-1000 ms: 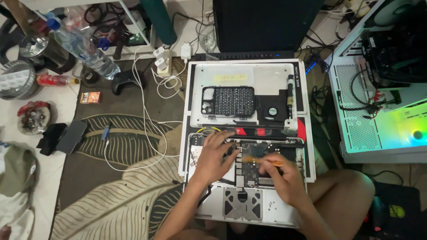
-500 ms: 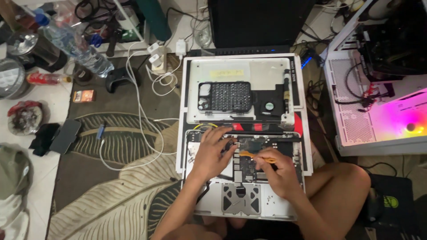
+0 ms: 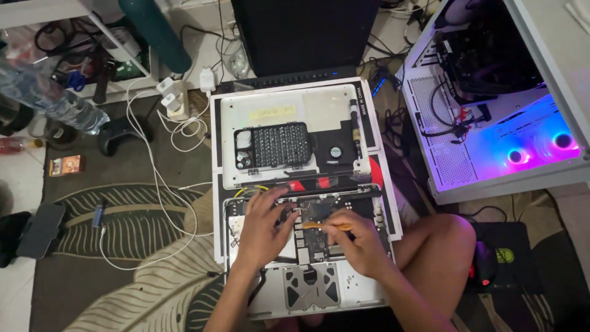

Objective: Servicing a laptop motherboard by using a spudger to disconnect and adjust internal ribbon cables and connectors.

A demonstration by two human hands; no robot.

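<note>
Home room turned repair corner, I sit on floor. Leaf-pattern rug (image 3: 123,246) under me, my bare knee (image 3: 442,246) beside opened laptop (image 3: 307,258). White desktop tower (image 3: 491,123) on its side, fans glowing pink and blue. Chargers and white cables (image 3: 172,117) tangled near water bottle (image 3: 55,101), game controller (image 3: 120,132), phone (image 3: 40,230). Household clutter, no workbench.

Part of the opened laptop (image 3: 307,246) is hidden beneath both hands; the plastic bottle (image 3: 52,98) is blurred and cut off at left.
</note>
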